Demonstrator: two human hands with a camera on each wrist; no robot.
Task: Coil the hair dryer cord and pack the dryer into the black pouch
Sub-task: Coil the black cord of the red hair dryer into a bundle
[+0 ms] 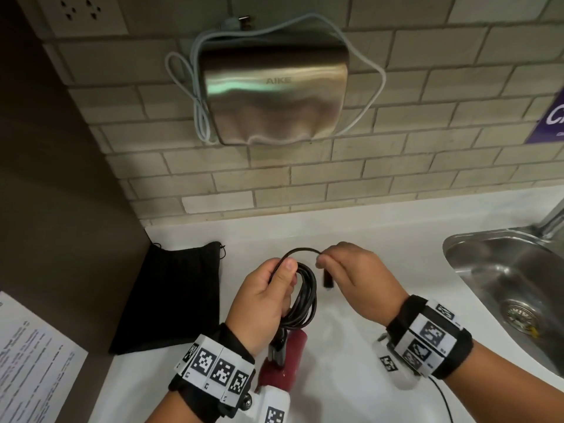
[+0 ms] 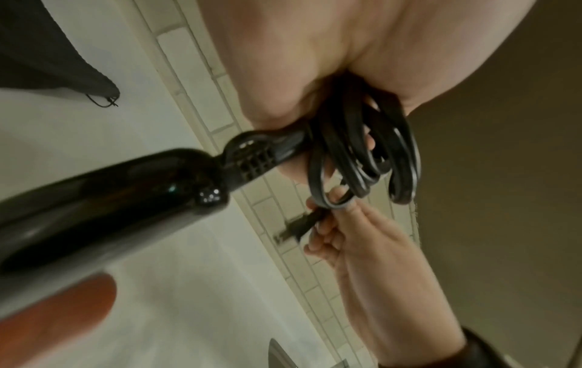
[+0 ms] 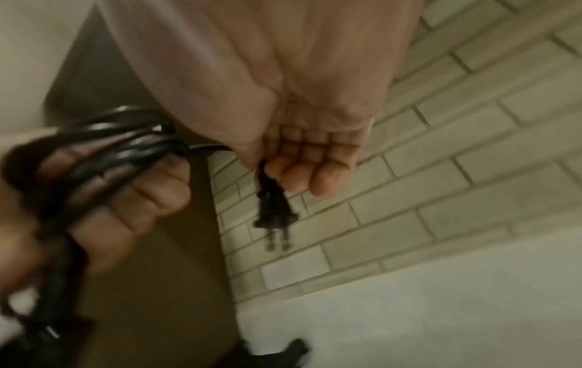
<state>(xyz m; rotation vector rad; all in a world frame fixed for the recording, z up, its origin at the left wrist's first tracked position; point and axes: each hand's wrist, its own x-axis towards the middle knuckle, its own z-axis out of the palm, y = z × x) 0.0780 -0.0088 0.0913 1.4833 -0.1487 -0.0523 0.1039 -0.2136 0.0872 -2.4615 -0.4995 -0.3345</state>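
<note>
The black cord (image 1: 305, 296) is wound in several loops, and my left hand (image 1: 268, 288) grips the bundle (image 2: 362, 154) above the counter. The dark red hair dryer (image 1: 285, 361) hangs below that hand, its black grille end (image 2: 252, 159) close to my palm. My right hand (image 1: 345, 270) pinches the free end of the cord just behind the two-pin plug (image 3: 274, 211), which dangles under the fingers (image 3: 302, 174). A short arc of cord (image 1: 302, 251) runs between the two hands. The black pouch (image 1: 174, 297) lies flat on the counter to the left.
A steel sink (image 1: 512, 288) with a tap sits at the right of the white counter (image 1: 351, 233). A steel hand dryer (image 1: 274, 93) with a white cable hangs on the tiled wall. A printed sheet (image 1: 33, 361) lies at the lower left beside a dark side wall (image 1: 61, 178).
</note>
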